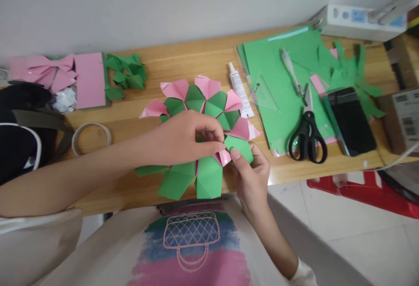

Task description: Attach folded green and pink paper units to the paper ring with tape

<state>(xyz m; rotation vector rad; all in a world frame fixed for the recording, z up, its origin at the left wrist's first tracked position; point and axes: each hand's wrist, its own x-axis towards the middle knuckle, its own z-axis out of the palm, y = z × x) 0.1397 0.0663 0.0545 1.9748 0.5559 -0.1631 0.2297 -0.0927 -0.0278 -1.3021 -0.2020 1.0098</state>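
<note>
A round paper flower (195, 98) of folded green and pink pieces lies at the middle of the wooden table. My left hand (196, 137) reaches over it from the left, thumb and fingertips pinched on a small pink piece (224, 157) at the flower's right side. On the right, my right hand (252, 168) holds a green flap (238, 146) between thumb and fingers, right beside the left fingertips. Part of the flower is hidden under my left hand and forearm. Green petals (209, 179) spread along the edge nearest me.
A white glue tube (240, 90) lies beside the flower. Farther right are green sheets (271, 59), a craft knife (290, 70), black scissors (307, 137), and a phone (352, 122). Tape roll (91, 139), pink paper (90, 80) and green scraps (127, 72) lie left. A power strip (356, 19) stands back right.
</note>
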